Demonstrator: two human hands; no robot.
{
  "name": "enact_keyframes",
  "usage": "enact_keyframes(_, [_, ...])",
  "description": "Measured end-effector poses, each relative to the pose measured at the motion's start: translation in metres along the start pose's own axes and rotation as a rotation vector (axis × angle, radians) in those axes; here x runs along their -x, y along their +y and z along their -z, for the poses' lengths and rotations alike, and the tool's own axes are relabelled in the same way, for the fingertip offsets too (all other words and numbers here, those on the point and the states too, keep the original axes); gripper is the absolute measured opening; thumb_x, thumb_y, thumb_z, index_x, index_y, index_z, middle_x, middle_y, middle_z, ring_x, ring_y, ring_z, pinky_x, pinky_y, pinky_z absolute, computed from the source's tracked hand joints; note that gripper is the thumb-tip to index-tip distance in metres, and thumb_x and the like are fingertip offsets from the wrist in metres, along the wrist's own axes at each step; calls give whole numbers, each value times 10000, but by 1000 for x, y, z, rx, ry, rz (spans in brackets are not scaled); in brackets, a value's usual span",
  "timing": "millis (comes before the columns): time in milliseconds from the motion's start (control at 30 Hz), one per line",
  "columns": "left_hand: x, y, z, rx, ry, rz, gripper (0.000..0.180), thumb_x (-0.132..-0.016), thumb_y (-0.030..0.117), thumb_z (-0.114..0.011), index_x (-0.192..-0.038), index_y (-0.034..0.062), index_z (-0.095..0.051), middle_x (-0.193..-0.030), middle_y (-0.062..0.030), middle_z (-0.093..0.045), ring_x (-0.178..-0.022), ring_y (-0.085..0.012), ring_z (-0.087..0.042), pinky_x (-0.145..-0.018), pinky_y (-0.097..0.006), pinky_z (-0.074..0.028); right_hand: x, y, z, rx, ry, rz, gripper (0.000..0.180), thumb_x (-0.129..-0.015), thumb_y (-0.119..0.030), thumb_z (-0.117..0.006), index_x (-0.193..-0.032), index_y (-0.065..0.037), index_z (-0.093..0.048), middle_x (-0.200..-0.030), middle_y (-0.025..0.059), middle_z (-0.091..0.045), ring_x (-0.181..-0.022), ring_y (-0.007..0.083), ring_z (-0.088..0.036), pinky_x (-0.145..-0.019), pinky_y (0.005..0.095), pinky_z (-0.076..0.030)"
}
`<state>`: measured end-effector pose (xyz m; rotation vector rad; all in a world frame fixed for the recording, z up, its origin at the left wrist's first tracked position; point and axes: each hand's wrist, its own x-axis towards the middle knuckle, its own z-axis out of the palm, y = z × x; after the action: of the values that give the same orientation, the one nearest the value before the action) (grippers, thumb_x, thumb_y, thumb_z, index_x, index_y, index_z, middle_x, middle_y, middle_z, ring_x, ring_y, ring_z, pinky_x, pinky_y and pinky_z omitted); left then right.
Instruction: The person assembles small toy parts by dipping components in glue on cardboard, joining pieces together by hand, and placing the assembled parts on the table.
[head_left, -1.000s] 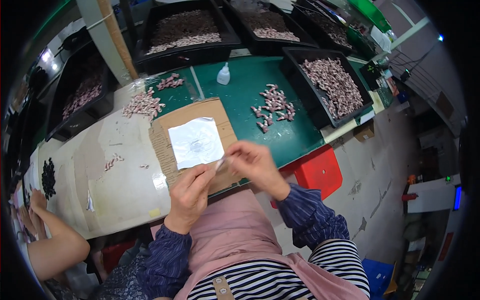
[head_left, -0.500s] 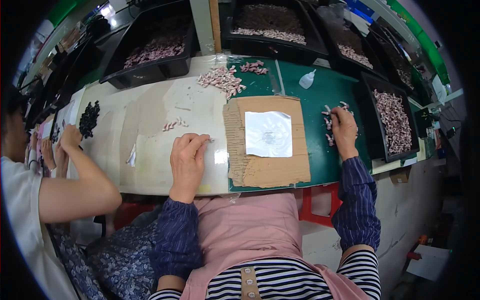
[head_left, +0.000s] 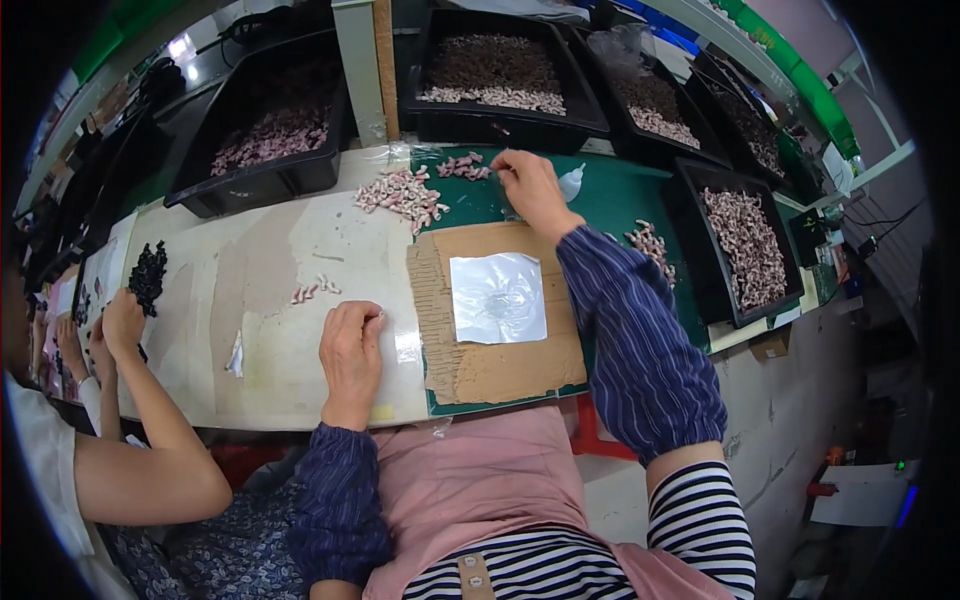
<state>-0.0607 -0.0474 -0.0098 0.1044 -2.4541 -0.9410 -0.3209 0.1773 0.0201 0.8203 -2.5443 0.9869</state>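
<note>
While one bottle (head_left: pixel 571 184) stands near, one pink pile (head_left: pixel 462 167) flanks the right hand (head_left: pixel 535 190).

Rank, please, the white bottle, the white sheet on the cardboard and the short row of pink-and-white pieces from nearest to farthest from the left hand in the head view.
From the left hand:
1. Short row of pink-and-white pieces, just beyond it, slightly left.
2. White sheet, to its right, on the cardboard.
3. White bottle, farther back and right.

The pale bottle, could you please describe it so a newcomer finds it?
On the green tabletop, beyond the cardboard, look just right of the right hand. The bottle there is pale with a narrow nozzle, unlike the pinkish pieces nearby.
</note>
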Motion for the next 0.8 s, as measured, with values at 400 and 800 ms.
enact_keyframes(400, [2,-7,1,343,92,238,111,-934,0,-677,-1042,-18,-700,-884,-117,-716,-758,-173,-669,-658,-294,-525,-18,11,-28,106,-161,-152,148,-847,-90,-734,-972,-11,-742,-964,220,-704,-954,398,-677,-848,476,-542])
enact_keyframes(800, [4,-8,-2,416,135,277,130,-926,22,-710,-1045,-13,-748,-890,-76,-739,-723,-101,-624,-662,-245,-510,9,3,-3,69,-92,-41,153,-874,-90,-741,-979,6,-686,-826,155,-704,-746,309,-669,-704,380,-532])
